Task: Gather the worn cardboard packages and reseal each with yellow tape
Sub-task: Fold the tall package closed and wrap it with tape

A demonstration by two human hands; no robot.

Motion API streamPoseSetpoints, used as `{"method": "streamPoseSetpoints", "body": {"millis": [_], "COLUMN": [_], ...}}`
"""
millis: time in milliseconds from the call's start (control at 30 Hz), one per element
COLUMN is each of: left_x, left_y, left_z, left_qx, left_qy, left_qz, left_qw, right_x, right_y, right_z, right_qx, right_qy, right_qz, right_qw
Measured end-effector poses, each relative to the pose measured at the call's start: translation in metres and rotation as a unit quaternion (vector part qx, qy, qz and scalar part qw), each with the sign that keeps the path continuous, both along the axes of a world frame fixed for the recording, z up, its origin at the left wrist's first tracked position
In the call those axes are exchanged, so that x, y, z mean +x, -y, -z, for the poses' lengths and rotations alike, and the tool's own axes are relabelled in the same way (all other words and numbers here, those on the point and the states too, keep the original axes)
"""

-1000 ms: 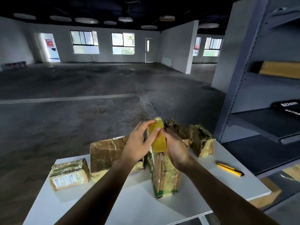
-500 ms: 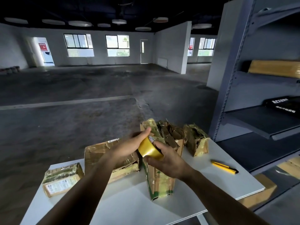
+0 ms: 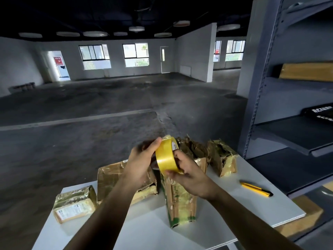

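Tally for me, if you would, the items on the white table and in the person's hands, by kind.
Cardboard packages: 4
Yellow tape roll: 1
Yellow utility knife: 1
Total: 6

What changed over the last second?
The tape roll turned in the hands, so its core now shows. The right hand slid down to pinch the roll's lower edge. The left hand keeps its grip. The packages, knife and table are unmoved.
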State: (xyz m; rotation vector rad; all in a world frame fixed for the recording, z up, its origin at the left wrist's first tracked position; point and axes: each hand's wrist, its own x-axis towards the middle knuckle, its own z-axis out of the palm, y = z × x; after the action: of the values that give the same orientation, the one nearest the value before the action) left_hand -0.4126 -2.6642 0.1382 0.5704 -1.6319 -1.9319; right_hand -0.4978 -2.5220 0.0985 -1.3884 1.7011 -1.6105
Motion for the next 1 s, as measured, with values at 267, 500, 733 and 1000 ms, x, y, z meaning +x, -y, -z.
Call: {"method": "streamPoseSetpoints", "body": {"millis": [267,500,733,1000], "left_x": [0.001,-0.003,-0.001,-0.007], "left_y": [-0.005,-0.016,-0.028,-0.032], "left_z": [-0.014,-0.012,0.003,-0.016], "left_qx": [0.094,0.007,-0.170,0.029], "left_qy": [-0.001,-0.068,-0.110,-0.093], "left_qz": [0.086,0.098,0.134,0.045], "left_qw": [0.992,0.993,0.970,0.994], "right_x": [-0.007,0.000,-0.009,0.001], "right_y": [-0.001,0.001,0.019,0.011], "right_z": [-0.008,-0.027,-0.037,-0.039], "right_qx": [-0.017,-0.079,-0.114,-0.104], "right_qy": [-0.043,0.034,0.238,0.095], "right_qz": [0.049,0.119,0.201,0.183], "right_qw": [0.998,0.989,0.943,0.973]}}
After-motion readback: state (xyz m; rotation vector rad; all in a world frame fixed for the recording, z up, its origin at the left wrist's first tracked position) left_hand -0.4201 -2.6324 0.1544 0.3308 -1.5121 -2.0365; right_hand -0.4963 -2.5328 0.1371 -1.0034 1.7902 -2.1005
